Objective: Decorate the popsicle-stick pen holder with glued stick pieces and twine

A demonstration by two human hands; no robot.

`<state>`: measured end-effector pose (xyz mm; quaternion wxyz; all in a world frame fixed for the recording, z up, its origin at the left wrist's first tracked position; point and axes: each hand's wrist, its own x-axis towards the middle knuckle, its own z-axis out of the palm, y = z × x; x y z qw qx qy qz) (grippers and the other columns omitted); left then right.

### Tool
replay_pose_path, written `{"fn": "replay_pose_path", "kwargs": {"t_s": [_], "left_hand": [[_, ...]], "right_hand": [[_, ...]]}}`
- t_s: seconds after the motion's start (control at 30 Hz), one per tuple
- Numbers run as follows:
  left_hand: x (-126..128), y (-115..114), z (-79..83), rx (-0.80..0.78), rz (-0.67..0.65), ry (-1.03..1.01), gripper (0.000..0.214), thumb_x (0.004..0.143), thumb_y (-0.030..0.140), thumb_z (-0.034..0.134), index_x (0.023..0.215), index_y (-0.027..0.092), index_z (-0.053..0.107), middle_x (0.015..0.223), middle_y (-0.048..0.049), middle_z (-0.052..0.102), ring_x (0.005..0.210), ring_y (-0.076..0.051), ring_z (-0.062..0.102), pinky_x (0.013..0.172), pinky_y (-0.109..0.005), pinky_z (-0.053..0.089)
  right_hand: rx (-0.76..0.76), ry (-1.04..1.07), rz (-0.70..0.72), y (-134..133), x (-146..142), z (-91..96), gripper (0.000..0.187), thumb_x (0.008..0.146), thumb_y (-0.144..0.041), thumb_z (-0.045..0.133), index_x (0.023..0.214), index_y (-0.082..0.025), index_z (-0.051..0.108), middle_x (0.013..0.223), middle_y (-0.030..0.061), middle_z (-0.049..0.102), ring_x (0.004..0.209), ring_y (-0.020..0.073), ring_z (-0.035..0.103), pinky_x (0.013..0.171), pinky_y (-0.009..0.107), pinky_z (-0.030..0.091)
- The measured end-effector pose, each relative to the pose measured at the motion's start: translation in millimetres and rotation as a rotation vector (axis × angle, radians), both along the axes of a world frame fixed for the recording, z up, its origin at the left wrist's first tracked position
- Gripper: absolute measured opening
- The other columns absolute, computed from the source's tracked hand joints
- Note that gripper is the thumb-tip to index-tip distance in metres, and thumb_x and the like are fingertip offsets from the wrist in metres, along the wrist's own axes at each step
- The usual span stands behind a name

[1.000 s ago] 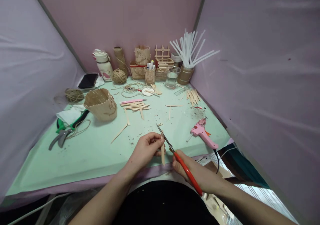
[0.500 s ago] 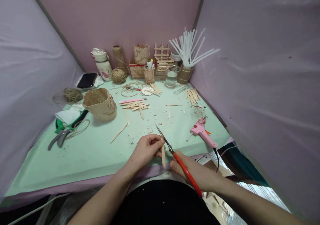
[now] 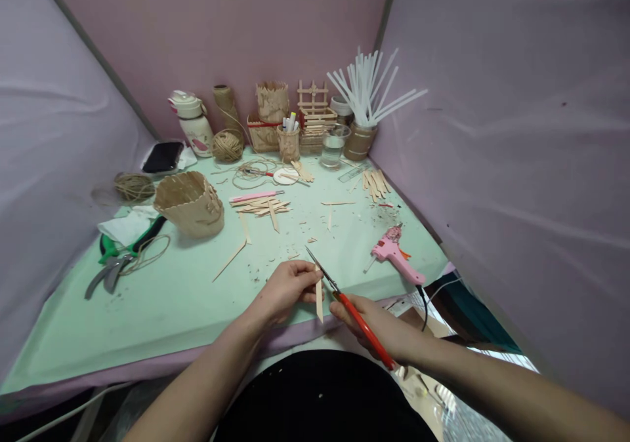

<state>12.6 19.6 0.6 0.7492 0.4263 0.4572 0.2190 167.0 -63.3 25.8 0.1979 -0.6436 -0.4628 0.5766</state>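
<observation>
Near the table's front edge my left hand (image 3: 294, 286) pinches a flat wooden craft stick (image 3: 319, 301) between thumb and fingers. The stick hangs nearly upright, and its lower end is cut to a slanted point. Closed round the red handles of a pair of scissors (image 3: 364, 327) is my right hand (image 3: 370, 324). The blades point up and left, lying across the stick's upper end close to my left thumb; whether they touch the wood I cannot tell. Beyond my hands lie small wood scraps (image 3: 312, 240) and a pile of cut sticks (image 3: 260, 206).
A pink glue gun (image 3: 396, 255) lies at the right, green-handled pruners (image 3: 118, 268) at the left. Behind them stand a wooden basket (image 3: 189, 206), a twine ball (image 3: 227, 145), a cup of water (image 3: 333, 150) and a jar of white glue sticks (image 3: 361, 140). More sticks (image 3: 377, 185) lie at back right.
The view has shifted slightly, so the table's things sit a little farther left. Both hands keep the same hold on the stick and scissors, almost unmoved.
</observation>
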Motion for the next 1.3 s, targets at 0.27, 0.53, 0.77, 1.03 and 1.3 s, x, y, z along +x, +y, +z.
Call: {"fn": "replay_pose_path", "kwargs": {"t_s": [0.27,0.53,0.77,1.03,1.3], "left_hand": [[-4,6,-1.9,-0.042,-0.053,-0.007,0.023,0.067,0.032,0.074,0.066,0.013,0.061,0.061,-0.0012,0.059,0.057,-0.011,0.057,0.063,-0.026,0.052],[-5,13,-2.8,-0.111,-0.045,0.013,0.020,0.066,0.027,0.075,0.066,0.012,0.062,0.060,-0.0018,0.060,0.055,-0.010,0.058,0.062,-0.025,0.052],[-2,15,-4.3,-0.118,-0.063,0.059,0.021,0.065,0.028,0.075,0.066,0.011,0.063,0.060,-0.0024,0.060,0.056,-0.010,0.057,0.063,-0.025,0.052],[-6,10,-1.2,-0.069,-0.060,0.083,0.030,0.066,0.036,0.076,0.067,0.013,0.058,0.061,0.0000,0.058,0.058,-0.009,0.057,0.064,-0.024,0.050],[-23,13,4.1,0.000,0.147,-0.049,0.031,0.064,0.031,0.081,0.082,0.014,0.063,0.075,-0.0020,0.063,0.071,-0.012,0.062,0.068,-0.024,0.052]], "right_hand": [[-0.001,0.099,0.125,10,7,8.8,0.041,0.082,-0.059,0.053,0.066,-0.023,0.044,0.051,-0.0047,0.040,0.052,0.0123,0.038,0.049,0.024,0.034],[-0.030,0.024,0.030,14,3,2.1,0.044,0.079,-0.059,0.057,0.060,-0.022,0.044,0.050,-0.0023,0.040,0.052,0.0144,0.041,0.048,0.026,0.034],[-0.148,0.127,0.010,10,3,-4.8,0.046,0.077,-0.064,0.058,0.067,-0.022,0.042,0.048,-0.0063,0.033,0.042,0.0088,0.029,0.040,0.023,0.024],[-0.246,0.260,-0.014,2,7,-18.2,0.052,0.080,-0.074,0.045,0.071,-0.024,0.035,0.049,-0.0100,0.027,0.038,0.0054,0.019,0.032,0.019,0.016],[-0.075,0.451,-0.163,-9,5,-31.2,0.053,0.081,-0.074,0.043,0.074,-0.023,0.035,0.057,-0.0099,0.030,0.043,0.0047,0.024,0.038,0.017,0.021]]}}
